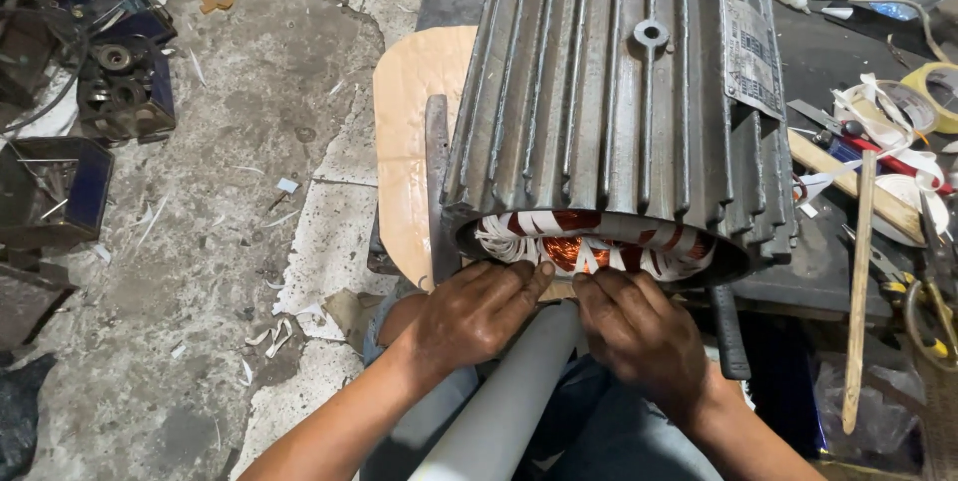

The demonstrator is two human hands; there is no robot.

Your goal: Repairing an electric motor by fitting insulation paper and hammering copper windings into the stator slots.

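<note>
We see two bare hands meeting at the open mouth of a finned grey motor housing (619, 102) lying on a dark workbench (848, 52). The left hand (469, 316) and right hand (639, 331) are palms down, fingers curled, fingertips pinching the copper winding (574, 251) and its white insulating strips. The housing's long axis runs away from us, its open end facing us. A grey tube (509, 391) lies under the wrists.

Both bare forearms reach forward and converge. The left hand (469, 313) lies palm down, fingers curled and pressed forward. The right hand (634, 333) sits just beside it, knuckles up, fingertips pinched together.
</note>
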